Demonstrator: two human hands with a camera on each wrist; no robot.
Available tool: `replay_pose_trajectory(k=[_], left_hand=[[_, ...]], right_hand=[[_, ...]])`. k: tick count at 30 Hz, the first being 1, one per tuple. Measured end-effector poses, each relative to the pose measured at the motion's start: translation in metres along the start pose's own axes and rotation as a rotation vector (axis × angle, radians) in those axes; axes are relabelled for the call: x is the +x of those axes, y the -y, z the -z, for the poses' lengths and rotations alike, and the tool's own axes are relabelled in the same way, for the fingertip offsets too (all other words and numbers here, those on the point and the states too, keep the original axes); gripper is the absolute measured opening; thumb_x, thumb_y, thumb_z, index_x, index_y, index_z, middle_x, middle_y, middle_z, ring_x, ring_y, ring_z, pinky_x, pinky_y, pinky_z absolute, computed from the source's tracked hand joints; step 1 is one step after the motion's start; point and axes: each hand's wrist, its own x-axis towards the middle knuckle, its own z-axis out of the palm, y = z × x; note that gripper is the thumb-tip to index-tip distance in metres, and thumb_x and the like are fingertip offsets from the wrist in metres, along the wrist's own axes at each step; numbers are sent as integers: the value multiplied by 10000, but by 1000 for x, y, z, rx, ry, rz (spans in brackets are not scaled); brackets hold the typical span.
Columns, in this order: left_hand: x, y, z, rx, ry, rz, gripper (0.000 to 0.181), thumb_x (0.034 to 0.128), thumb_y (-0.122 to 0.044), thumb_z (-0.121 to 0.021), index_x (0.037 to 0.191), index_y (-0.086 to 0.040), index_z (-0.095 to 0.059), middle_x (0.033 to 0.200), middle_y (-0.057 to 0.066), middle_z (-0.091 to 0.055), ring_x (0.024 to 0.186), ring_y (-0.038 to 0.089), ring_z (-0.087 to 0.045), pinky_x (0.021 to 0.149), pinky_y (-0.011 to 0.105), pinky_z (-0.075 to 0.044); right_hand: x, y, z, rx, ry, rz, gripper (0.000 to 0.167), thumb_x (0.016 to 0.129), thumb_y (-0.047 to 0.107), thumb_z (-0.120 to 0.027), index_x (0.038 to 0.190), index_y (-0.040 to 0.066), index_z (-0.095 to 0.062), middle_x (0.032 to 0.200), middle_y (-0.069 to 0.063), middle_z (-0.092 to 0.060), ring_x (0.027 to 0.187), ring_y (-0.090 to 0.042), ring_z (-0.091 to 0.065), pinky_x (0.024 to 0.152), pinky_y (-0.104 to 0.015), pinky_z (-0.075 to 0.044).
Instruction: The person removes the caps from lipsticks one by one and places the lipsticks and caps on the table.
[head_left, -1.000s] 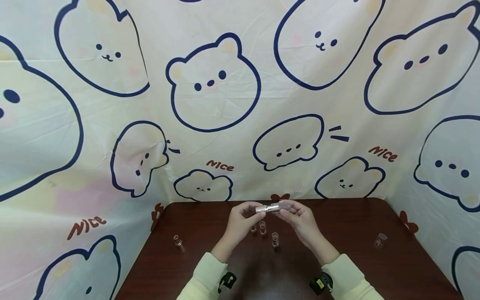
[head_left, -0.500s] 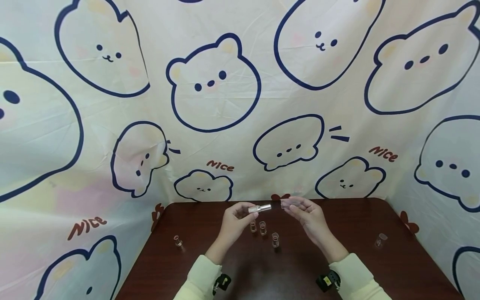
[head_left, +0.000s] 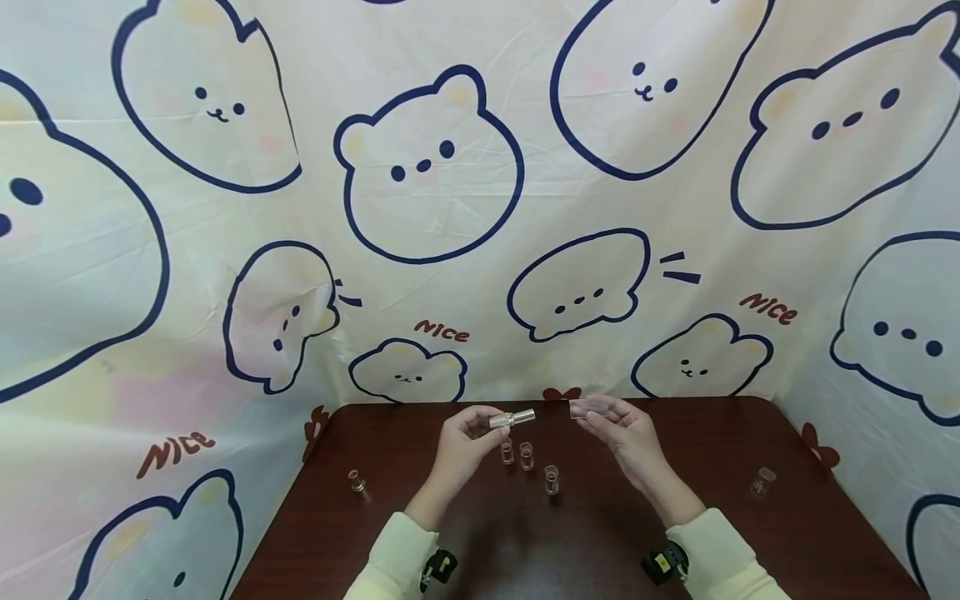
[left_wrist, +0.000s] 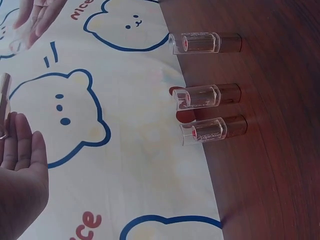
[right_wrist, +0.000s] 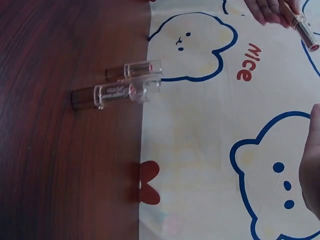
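My left hand (head_left: 461, 446) pinches a slim metallic lipstick (head_left: 513, 418), held nearly level above the table. Its bare end points right, and a reddish tip shows on the lipstick (right_wrist: 307, 37) in the right wrist view. Across a gap, my right hand (head_left: 630, 433) pinches a clear cap (head_left: 587, 409) by thumb and fingers. Below and between the hands stand three lipsticks under clear covers: one front lipstick (head_left: 552, 480), a middle lipstick (head_left: 527, 456) and a left lipstick (head_left: 507, 452), close to my left hand. They appear upright in the left wrist view.
On the left of the dark wooden table (head_left: 480, 542) stands a small reddish-topped piece (head_left: 356, 481), perhaps an uncapped lipstick. A loose clear cap (head_left: 763, 482) is at the far right. A bear-print cloth (head_left: 427, 208) rises behind the table's back edge.
One second ago the clear cap and the lipstick met end to end. The hands have since drawn apart, lipstick to the left and cap to the right, leaving the lipstick's end bare.
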Motion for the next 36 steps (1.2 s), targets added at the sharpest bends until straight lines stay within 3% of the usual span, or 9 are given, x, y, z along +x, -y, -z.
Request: replay_pose_trajectory(k=[8, 18, 26, 36], left_hand=[[-2, 1, 5, 37, -28, -4, 190, 827, 26, -729, 999, 79, -668, 916, 150, -690, 777, 117, -631, 725, 237, -522], [-3, 5, 9, 31, -27, 10, 204, 843, 14, -723, 1028, 77, -664, 926, 147, -679, 790, 142, -612, 719, 235, -513], [-5, 7, 12, 22, -53, 7, 196, 857, 13, -707, 1034, 79, -654, 944, 126, -673, 799, 137, -605, 726, 239, -514], [-8, 8, 16, 25, -76, 6, 217, 860, 6, -703, 1057, 75, -643, 985, 143, -669, 847, 153, -613, 770, 250, -516]], right_hand=[[0, 1, 11, -49, -46, -20, 464, 926, 105, -665, 1292, -125, -496, 1110, -38, -697, 1025, -176, -667, 902, -359, -482], [0, 2, 30, -138, -101, -38, 395, 902, 130, -701, 1239, -40, -584, 1060, -17, -702, 994, -197, -679, 847, -313, -511], [-5, -1, 48, -217, -95, -19, 425, 924, 141, -675, 1267, -69, -538, 1104, -32, -706, 1014, -157, -670, 869, -315, -504], [-10, -5, 72, -281, -142, -67, 499, 911, 191, -692, 1290, -84, -522, 1149, -53, -691, 1024, -132, -662, 854, -271, -507]])
